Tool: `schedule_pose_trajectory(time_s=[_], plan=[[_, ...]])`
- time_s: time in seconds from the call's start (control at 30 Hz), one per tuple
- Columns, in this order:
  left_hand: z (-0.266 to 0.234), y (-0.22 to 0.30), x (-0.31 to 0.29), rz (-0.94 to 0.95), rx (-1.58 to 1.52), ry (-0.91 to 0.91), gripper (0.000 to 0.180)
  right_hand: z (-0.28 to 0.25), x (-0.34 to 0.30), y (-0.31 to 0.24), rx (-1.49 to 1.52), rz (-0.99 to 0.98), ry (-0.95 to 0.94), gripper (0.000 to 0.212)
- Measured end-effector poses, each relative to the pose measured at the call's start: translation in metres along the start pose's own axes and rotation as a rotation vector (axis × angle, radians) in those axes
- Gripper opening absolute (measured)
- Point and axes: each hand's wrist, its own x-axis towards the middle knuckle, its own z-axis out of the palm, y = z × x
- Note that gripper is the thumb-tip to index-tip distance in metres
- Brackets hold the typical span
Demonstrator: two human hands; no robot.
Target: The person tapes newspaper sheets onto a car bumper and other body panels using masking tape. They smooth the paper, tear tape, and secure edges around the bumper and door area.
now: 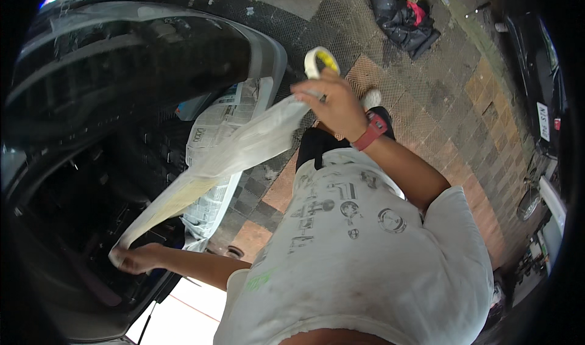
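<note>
A long whitish, partly see-through sheet (pixel 244 141) is stretched slantwise between my two hands. At its lower left end, my left hand (pixel 141 259) is closed on the sheet beside the dark car interior. My right hand (pixel 336 104), with a red watch on the wrist, pinches the other end higher up. A roll of masking tape (pixel 312 63) with a yellow core is at the right hand's fingers; how it is held is partly hidden. Sheets of newspaper (pixel 210 125) cover the car's edge behind the stretched sheet.
An opened grey car (pixel 268 55) with dark glass fills the left side. On the tiled floor (pixel 420 101) lies a black bundle (pixel 402 25) with a bit of red. A dark vehicle (pixel 529 58) stands at the far right, with a wheel (pixel 529 203) below it.
</note>
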Motion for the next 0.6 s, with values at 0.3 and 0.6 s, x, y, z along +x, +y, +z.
schedule_pose_trajectory(time_s=[0.3, 0.6], plan=[[0.197, 0.311, -0.002, 0.939, -0.531, 0.089, 0.021, 0.048, 0.000, 0.022, 0.423, 0.012, -0.293, 0.053], [0.527, 0.326, -0.204, 1.415, -0.206, -0.404, 0.020, 0.113, 0.019, 0.114, 1.018, 0.406, 0.109, 0.037]])
